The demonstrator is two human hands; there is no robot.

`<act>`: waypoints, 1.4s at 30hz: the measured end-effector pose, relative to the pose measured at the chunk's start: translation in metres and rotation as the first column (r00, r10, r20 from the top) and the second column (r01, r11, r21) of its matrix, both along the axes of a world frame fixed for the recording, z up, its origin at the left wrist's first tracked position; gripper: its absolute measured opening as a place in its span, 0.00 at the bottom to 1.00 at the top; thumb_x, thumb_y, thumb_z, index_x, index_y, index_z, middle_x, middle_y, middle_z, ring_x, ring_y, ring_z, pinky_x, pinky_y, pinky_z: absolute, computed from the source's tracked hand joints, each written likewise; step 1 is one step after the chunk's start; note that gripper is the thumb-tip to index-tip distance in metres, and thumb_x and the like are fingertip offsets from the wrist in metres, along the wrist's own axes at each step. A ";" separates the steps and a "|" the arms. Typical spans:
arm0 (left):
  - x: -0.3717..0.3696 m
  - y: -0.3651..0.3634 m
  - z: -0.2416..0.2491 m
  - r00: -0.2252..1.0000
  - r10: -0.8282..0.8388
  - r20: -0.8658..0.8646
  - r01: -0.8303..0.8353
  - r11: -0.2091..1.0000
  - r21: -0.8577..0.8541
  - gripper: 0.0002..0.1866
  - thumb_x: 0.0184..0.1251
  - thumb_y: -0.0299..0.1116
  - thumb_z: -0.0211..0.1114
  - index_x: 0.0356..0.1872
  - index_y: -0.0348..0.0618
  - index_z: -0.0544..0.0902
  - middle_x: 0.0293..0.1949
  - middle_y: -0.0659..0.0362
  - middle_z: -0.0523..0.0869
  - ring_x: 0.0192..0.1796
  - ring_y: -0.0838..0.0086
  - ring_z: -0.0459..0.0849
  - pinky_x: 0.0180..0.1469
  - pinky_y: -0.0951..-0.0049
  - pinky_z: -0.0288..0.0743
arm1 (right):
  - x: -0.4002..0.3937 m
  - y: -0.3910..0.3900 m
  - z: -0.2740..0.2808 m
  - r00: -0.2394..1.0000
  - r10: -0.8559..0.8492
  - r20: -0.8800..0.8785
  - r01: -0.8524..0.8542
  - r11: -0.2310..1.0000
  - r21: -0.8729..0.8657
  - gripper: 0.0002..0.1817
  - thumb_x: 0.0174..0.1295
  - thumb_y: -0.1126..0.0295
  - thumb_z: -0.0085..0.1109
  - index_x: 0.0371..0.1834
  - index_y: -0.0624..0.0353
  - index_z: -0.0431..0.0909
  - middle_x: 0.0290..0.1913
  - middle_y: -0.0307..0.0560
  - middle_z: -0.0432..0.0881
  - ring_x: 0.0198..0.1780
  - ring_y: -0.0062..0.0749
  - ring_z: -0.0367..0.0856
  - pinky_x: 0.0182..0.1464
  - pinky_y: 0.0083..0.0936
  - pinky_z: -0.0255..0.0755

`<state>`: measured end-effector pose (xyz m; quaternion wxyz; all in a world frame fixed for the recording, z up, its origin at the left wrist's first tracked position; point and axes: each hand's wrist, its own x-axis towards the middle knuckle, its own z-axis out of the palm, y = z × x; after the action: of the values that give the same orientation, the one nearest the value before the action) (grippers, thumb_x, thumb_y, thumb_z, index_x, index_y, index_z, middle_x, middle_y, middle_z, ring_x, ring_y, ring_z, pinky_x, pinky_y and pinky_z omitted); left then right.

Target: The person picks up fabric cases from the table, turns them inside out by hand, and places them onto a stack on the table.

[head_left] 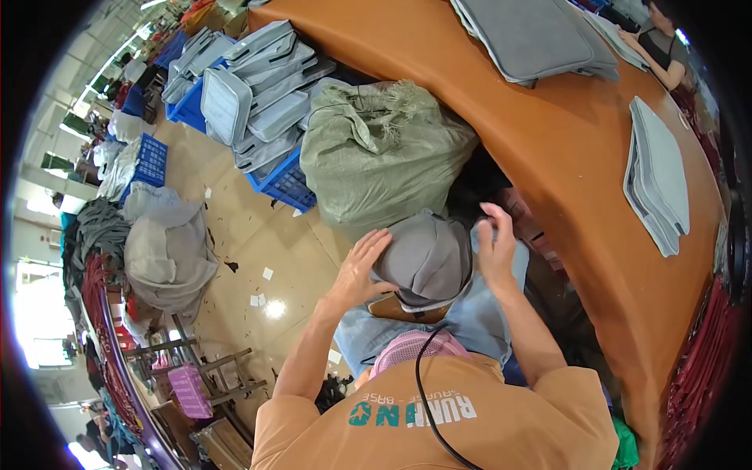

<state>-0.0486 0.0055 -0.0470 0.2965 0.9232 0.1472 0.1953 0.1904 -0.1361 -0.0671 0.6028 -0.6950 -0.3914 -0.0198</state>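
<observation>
A rounded, bunched grey fabric piece (423, 254) sits over my lap, with a brown patch showing below its lower edge. My left hand (362, 270) cups its left side, fingers above and thumb lower down. To the right of the fabric, my right hand (497, 249) is raised with its fingers apart and nothing in them. Just beyond the fabric stands a large pale green woven sack (376, 168).
An orange-covered table (564, 180) curves along my right, bearing flat grey cases (540, 43) and a light grey folded case (658, 180). Blue crates (282, 184) hold stacked grey cases (270, 86). A person (662, 51) is at the far right. A stool frame (219, 364) stands left.
</observation>
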 end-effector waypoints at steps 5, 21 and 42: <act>0.007 -0.007 -0.012 0.996 -0.026 -0.085 0.005 0.972 -0.235 0.43 0.42 0.37 0.77 0.65 0.40 0.71 0.64 0.53 0.75 0.66 0.57 0.71 0.65 0.60 0.65 | -0.030 0.017 0.077 0.759 0.571 0.311 -0.490 0.817 -0.305 0.10 0.59 0.67 0.62 0.36 0.62 0.78 0.36 0.47 0.81 0.37 0.32 0.77 0.44 0.24 0.71; 0.028 -0.012 0.067 0.986 0.159 -0.044 -0.156 0.986 0.057 0.54 0.36 0.52 0.80 0.67 0.37 0.66 0.63 0.47 0.70 0.61 0.55 0.72 0.67 0.57 0.60 | 0.048 0.020 0.039 0.854 -0.133 -0.503 0.208 0.973 0.096 0.28 0.74 0.54 0.42 0.19 0.64 0.70 0.19 0.41 0.69 0.23 0.28 0.63 0.30 0.24 0.64; 0.059 -0.027 0.090 0.981 0.107 -0.159 -0.072 0.975 0.209 0.48 0.38 0.44 0.81 0.64 0.39 0.68 0.57 0.49 0.78 0.56 0.56 0.78 0.62 0.63 0.67 | 0.033 0.012 -0.018 0.961 0.276 0.036 -0.269 0.954 -0.135 0.18 0.70 0.65 0.44 0.29 0.66 0.78 0.25 0.47 0.78 0.25 0.38 0.71 0.33 0.27 0.67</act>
<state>0.0103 -0.0211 0.0427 0.1783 0.9542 0.1928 0.1435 0.2236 -0.1240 -0.0849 0.5430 -0.6711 -0.5000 0.0700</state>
